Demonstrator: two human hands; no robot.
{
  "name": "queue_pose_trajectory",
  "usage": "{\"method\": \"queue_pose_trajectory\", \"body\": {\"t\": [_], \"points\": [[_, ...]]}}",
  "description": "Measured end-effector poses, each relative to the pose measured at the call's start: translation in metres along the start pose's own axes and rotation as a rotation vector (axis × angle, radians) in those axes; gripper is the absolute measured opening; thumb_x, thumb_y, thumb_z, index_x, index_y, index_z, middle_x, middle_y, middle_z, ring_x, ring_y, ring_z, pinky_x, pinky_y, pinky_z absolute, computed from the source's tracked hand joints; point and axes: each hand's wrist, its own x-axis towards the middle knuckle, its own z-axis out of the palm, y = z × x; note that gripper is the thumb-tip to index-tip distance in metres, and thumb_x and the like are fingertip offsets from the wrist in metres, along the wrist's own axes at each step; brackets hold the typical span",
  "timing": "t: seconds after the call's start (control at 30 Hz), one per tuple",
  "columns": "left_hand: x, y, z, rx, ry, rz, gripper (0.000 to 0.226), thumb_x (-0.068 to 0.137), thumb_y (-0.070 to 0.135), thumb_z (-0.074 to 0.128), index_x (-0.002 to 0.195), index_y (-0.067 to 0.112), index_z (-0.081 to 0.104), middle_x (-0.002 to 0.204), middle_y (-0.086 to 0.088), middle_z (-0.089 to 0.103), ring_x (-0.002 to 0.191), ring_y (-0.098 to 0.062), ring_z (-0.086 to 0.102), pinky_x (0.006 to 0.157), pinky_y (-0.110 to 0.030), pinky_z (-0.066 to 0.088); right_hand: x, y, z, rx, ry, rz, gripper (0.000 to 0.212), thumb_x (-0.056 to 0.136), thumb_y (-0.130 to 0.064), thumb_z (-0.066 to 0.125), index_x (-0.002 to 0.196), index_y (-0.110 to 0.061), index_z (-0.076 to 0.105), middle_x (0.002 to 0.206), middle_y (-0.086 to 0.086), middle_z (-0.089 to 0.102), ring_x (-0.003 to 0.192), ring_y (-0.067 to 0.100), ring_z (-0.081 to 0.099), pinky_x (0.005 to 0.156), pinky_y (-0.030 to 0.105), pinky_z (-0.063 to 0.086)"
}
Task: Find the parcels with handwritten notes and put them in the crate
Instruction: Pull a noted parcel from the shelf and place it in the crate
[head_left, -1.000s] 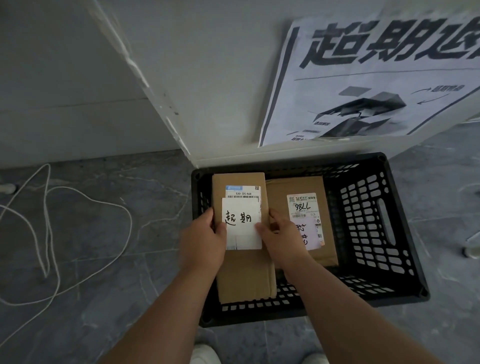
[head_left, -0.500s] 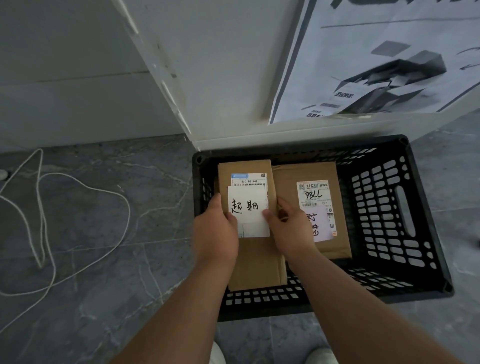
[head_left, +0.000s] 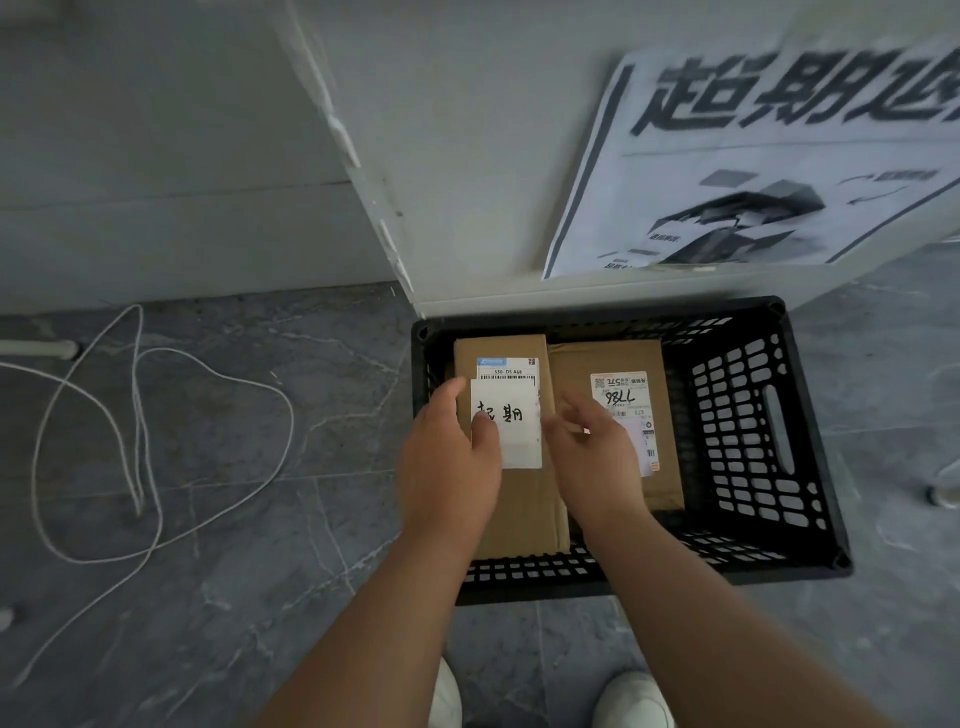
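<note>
A black perforated crate (head_left: 753, 441) stands on the floor against a white panel. Two brown cardboard parcels lie flat inside it. The left parcel (head_left: 519, 514) carries a printed label and a white note (head_left: 514, 431) with black handwriting. My left hand (head_left: 447, 462) holds this parcel's left edge, thumb resting on the note. My right hand (head_left: 592, 462) hovers just right of the note, fingers spread, off the cardboard. The right parcel (head_left: 608, 358) has a printed label with handwritten digits, and my right hand hides part of it.
A white panel (head_left: 493, 156) rises behind the crate with a printed poster (head_left: 753, 156) taped to it. A loose white cable (head_left: 156, 364) loops over the grey tiled floor to the left. My white shoes (head_left: 634, 696) show below the crate.
My right hand has let go of the left parcel's right edge and its fingers have spread. My left hand stays on the parcel, which now lies in the crate.
</note>
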Motion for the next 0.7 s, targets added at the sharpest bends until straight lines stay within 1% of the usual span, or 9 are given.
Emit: {"method": "queue_pose_trajectory", "body": {"t": [0.1,0.13,0.17,0.23,0.3,0.37,0.47,0.63,0.7], "points": [[-0.016,0.021,-0.023,-0.183,-0.08,-0.02,0.041,0.102,0.025,0.049,0.143,0.031,0.046,0.127,0.017,0.056,0.096,0.011,0.054,0.072,-0.004,0.045,-0.023,-0.023,-0.017,0.067,-0.043,-0.004,0.045,0.099,-0.03,0.058,0.143,-0.032,0.049,0.127,-0.011,0.062,0.096,-0.002,0.058,0.07,0.016,0.043],[-0.022,0.031,-0.033,-0.235,-0.096,-0.025,0.041,0.102,0.023,0.05,0.142,0.033,0.046,0.125,0.018,0.056,0.096,0.011,0.055,0.071,-0.003,0.044,-0.032,-0.033,-0.025,0.098,-0.056,-0.009,0.044,0.099,-0.029,0.058,0.143,-0.034,0.049,0.125,-0.014,0.062,0.098,-0.004,0.057,0.071,0.016,0.043],[-0.028,0.039,-0.042,-0.278,-0.1,-0.019,0.042,0.101,0.023,0.051,0.141,0.035,0.046,0.129,0.018,0.056,0.104,0.008,0.056,0.08,-0.007,0.046,-0.043,-0.044,-0.033,0.129,-0.063,-0.018,0.043,0.099,-0.028,0.058,0.141,-0.036,0.051,0.121,-0.016,0.063,0.1,-0.005,0.057,0.072,0.016,0.044],[-0.042,0.058,-0.061,-0.367,-0.098,-0.013,0.042,0.1,0.022,0.053,0.138,0.038,0.048,0.139,0.014,0.057,0.124,-0.001,0.054,0.101,-0.027,0.048,-0.065,-0.068,-0.051,0.193,-0.06,-0.024,0.037,0.099,-0.026,0.058,0.135,-0.038,0.055,0.115,-0.021,0.062,0.104,-0.005,0.057,0.076,0.016,0.045],[-0.058,0.081,-0.081,-0.452,-0.097,0.024,0.04,0.099,0.019,0.053,0.133,0.041,0.052,0.136,0.015,0.059,0.125,-0.001,0.055,0.106,-0.035,0.047,-0.086,-0.092,-0.069,0.262,-0.041,-0.038,0.036,0.099,-0.024,0.058,0.132,-0.036,0.059,0.119,-0.018,0.065,0.109,-0.001,0.059,0.089,0.024,0.051],[-0.073,0.105,-0.103,-0.499,-0.072,0.078,0.039,0.099,0.015,0.053,0.126,0.043,0.056,0.13,0.019,0.062,0.121,0.002,0.057,0.105,-0.035,0.049,-0.106,-0.118,-0.085,0.309,-0.034,-0.059,0.038,0.099,-0.021,0.058,0.134,-0.034,0.059,0.128,-0.014,0.065,0.114,0.001,0.06,0.1,0.03,0.051],[-0.095,0.148,-0.14,-0.57,-0.039,0.147,0.041,0.098,0.008,0.052,0.12,0.041,0.06,0.126,0.018,0.066,0.119,0.002,0.059,0.104,-0.034,0.049,-0.137,-0.161,-0.111,0.391,-0.024,-0.116,0.04,0.098,-0.015,0.057,0.135,-0.031,0.061,0.129,-0.016,0.064,0.107,-0.011,0.061,0.088,0.015,0.052],[-0.131,0.231,-0.21,-0.614,-0.009,0.301,0.038,0.099,0.008,0.054,0.122,0.037,0.06,0.125,0.019,0.067,0.115,0.003,0.061,0.093,-0.012,0.048,-0.192,-0.241,-0.161,0.436,0.01,-0.258,0.036,0.098,-0.017,0.059,0.129,-0.035,0.063,0.122,-0.022,0.067,0.105,-0.017,0.06,0.091,0.014,0.049],[-0.148,0.265,-0.239,-0.646,-0.012,0.329,0.039,0.099,0.007,0.053,0.122,0.038,0.06,0.124,0.02,0.067,0.115,0.004,0.061,0.09,-0.011,0.047,-0.218,-0.274,-0.184,0.484,0.029,-0.307,0.036,0.098,-0.017,0.059,0.128,-0.036,0.064,0.122,-0.021,0.068,0.109,-0.013,0.061,0.094,0.019,0.049]]}}
